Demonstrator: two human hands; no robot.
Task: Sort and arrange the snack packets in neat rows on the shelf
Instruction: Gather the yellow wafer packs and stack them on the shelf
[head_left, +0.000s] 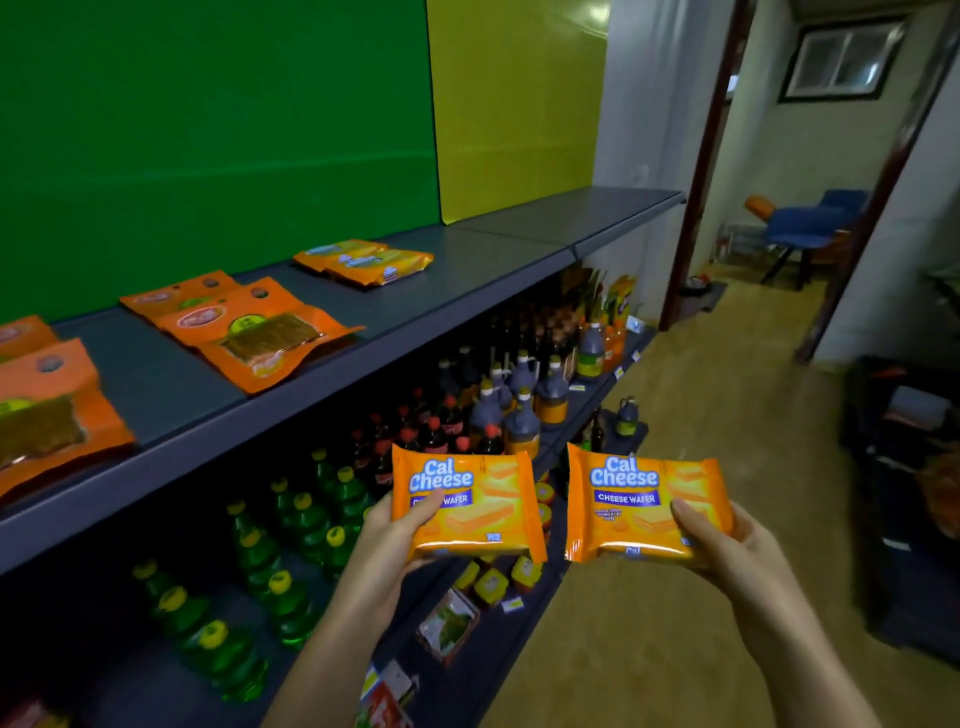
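My left hand (387, 543) grips an orange Cal Cheese wafer packet (483, 512) by its lower left corner, thumb on the front. My right hand (727, 540) grips a second Cal Cheese packet (631, 512) by its lower right corner. Both packets hang face up in front of the lower shelves, below the grey top shelf (457, 291). On that shelf lie two more wafer packets (363, 262) at the back, orange pouches with clear windows (244, 325) in the middle, and more such pouches (47, 405) at the far left.
Under the top shelf stand green bottles (280, 571), dark soda bottles (431, 431) and jugs (519, 410). Small packets (493, 584) lie on the lowest shelf. The right end of the top shelf (597, 213) is bare. A doorway with blue chairs (810, 228) lies beyond; a dark crate (909, 467) stands right.
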